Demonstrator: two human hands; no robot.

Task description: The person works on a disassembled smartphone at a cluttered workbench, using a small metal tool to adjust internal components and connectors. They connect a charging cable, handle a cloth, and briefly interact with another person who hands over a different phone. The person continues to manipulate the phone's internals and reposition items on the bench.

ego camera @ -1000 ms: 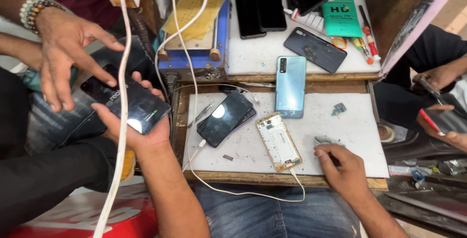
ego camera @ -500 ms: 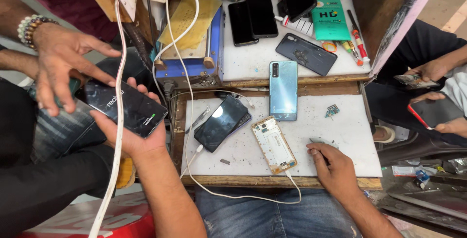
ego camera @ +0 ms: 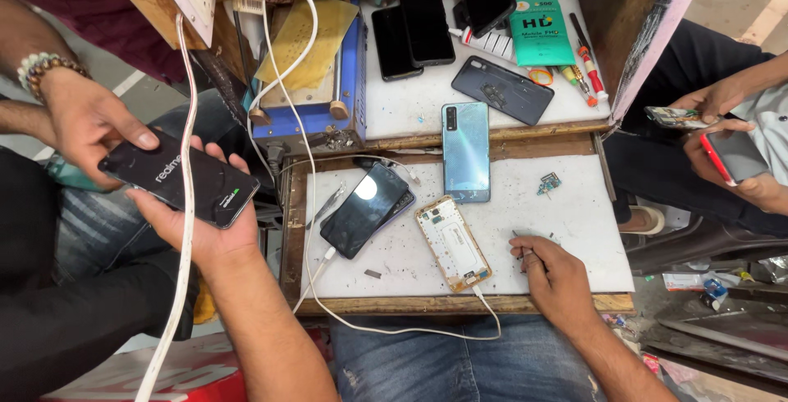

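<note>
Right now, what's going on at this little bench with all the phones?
The person's left hand holds a black phone out to the side, where another person's hand grips its other end. The right hand rests on the white worktop, pinching a small metal tool. Beside it lie an opened phone with a gold frame, cable plugged in, a dark phone face up and a light blue phone face down.

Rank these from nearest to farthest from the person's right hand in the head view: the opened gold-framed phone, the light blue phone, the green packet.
Measured from the right hand at the tray's front right:
1. Opened gold-framed phone, just to its left on the white mat.
2. Light blue phone, farther up, at the mat's back edge.
3. Green packet, on the upper shelf at the back.
</note>
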